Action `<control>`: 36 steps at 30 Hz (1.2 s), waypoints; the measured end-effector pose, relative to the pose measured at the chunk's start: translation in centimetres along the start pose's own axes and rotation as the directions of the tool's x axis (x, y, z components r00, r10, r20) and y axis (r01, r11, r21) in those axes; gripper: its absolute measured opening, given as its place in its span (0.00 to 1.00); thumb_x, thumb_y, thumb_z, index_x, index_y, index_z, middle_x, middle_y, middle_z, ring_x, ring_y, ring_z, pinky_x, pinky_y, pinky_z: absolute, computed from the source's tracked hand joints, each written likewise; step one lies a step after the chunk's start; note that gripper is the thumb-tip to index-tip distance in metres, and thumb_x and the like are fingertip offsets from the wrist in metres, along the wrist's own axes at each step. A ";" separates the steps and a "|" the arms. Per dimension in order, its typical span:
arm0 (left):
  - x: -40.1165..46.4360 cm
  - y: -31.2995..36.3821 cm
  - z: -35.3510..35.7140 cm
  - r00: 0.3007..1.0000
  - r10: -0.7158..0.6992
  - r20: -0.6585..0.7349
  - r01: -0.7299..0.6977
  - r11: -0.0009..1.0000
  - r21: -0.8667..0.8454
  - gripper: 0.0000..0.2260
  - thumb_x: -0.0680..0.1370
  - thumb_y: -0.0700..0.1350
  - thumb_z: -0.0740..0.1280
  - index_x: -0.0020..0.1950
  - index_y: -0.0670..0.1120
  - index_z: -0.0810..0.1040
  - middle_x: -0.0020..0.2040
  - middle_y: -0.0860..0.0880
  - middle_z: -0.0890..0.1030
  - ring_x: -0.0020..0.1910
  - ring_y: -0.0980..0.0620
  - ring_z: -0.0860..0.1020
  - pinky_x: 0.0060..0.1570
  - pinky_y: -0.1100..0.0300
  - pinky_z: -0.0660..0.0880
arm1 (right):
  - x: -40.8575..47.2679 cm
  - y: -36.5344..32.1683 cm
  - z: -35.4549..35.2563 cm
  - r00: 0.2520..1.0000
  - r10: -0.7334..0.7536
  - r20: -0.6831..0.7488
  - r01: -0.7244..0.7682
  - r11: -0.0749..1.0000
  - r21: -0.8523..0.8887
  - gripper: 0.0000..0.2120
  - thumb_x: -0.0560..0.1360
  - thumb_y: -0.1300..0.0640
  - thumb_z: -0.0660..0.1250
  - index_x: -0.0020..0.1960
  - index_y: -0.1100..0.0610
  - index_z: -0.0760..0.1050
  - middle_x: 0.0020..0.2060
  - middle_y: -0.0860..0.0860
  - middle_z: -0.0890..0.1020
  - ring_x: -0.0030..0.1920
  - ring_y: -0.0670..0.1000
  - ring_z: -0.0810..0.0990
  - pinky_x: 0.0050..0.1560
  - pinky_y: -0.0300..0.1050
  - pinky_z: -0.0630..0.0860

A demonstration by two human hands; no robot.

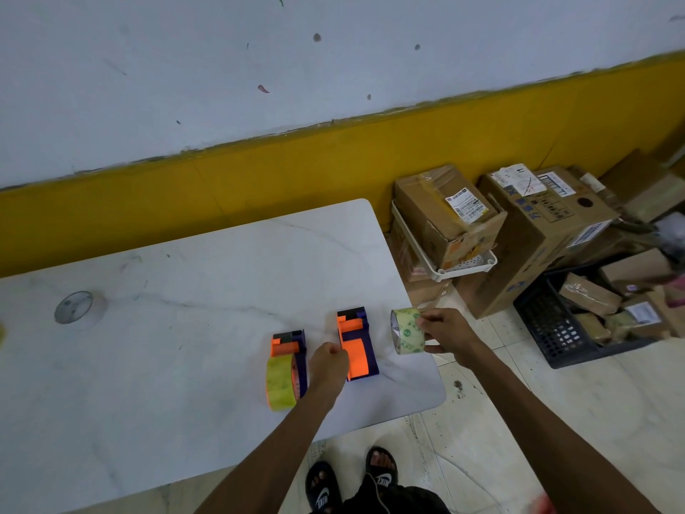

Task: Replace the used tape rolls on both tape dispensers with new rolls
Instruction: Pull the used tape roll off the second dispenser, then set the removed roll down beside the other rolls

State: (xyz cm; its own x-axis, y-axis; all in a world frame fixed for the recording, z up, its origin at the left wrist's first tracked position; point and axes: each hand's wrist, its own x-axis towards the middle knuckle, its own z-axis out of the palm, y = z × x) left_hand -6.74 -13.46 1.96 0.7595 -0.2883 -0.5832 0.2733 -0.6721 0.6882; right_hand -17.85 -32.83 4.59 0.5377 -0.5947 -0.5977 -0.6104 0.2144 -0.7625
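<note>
Feet: your two feet in black sandals (352,480) stood on the tiled floor just off the table's near edge.
Left hand: your left hand (328,367) rested on the white marble-patterned table (166,383) between the two dispensers, fingers curled together into a loose fist against the orange plate of the right one; whether they pinched anything could not be told.
Left dispenser: the orange-and-purple left tape dispenser (291,350) lay flat on the table, carrying a yellowish tape roll (280,382) at its near end.
Right dispenser: the right tape dispenser (356,345) lay beside it, just apart, with no roll on it and its orange plate facing up.
Right hand: your right hand (446,330) held a clear tape roll (406,330) on edge at the table's right side, just beside the right dispenser, fingers clamped on its rim.
Spare roll: a pale tape roll (79,307) lay well apart at the far left of the table.
Background: cardboard boxes (519,224) and a black crate (563,328) stood on the floor by the yellow-banded wall.
</note>
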 end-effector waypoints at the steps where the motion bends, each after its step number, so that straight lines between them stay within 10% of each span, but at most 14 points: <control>1: -0.1 -0.1 0.0 0.999 0.018 -0.037 -0.017 0.999 0.040 0.11 0.77 0.37 0.55 0.35 0.45 0.69 0.32 0.49 0.70 0.29 0.54 0.65 0.27 0.62 0.61 | -0.1 -0.1 0.0 1.000 -0.003 0.004 0.003 1.000 0.003 0.06 0.78 0.60 0.65 0.45 0.55 0.79 0.47 0.56 0.82 0.47 0.54 0.82 0.41 0.47 0.82; 9: -0.4 2.1 -0.5 0.970 0.188 -0.155 -0.183 0.982 0.047 0.12 0.79 0.38 0.56 0.37 0.46 0.72 0.30 0.51 0.71 0.27 0.56 0.66 0.22 0.69 0.61 | -0.2 -1.0 0.0 0.999 -0.026 0.021 0.026 1.000 0.006 0.05 0.78 0.59 0.65 0.48 0.58 0.79 0.49 0.56 0.83 0.46 0.53 0.83 0.36 0.43 0.80; 17: -1.4 5.5 -1.4 0.968 0.239 -0.072 -0.250 0.934 -0.254 0.14 0.77 0.47 0.60 0.41 0.38 0.76 0.37 0.43 0.77 0.37 0.51 0.72 0.38 0.55 0.69 | -0.7 -5.2 4.6 0.957 -0.144 0.251 0.140 0.990 0.036 0.06 0.78 0.60 0.65 0.47 0.61 0.79 0.43 0.56 0.83 0.41 0.51 0.83 0.35 0.42 0.80; 36: -9.7 -10.1 -22.8 0.749 -0.221 -0.624 -0.150 0.861 -0.485 0.09 0.78 0.39 0.58 0.41 0.40 0.74 0.35 0.50 0.74 0.33 0.53 0.70 0.33 0.61 0.67 | -11.9 -8.8 34.5 0.595 -0.121 0.795 0.427 0.885 -0.185 0.08 0.78 0.59 0.65 0.49 0.60 0.82 0.42 0.53 0.84 0.44 0.52 0.86 0.42 0.48 0.84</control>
State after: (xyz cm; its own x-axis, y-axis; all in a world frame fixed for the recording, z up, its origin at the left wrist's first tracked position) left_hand -3.43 11.64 10.50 0.8772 0.3584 -0.3194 0.4076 -0.2045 0.8900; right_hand 1.16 -0.91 9.88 0.8559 0.2361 -0.4601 -0.4182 -0.2074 -0.8844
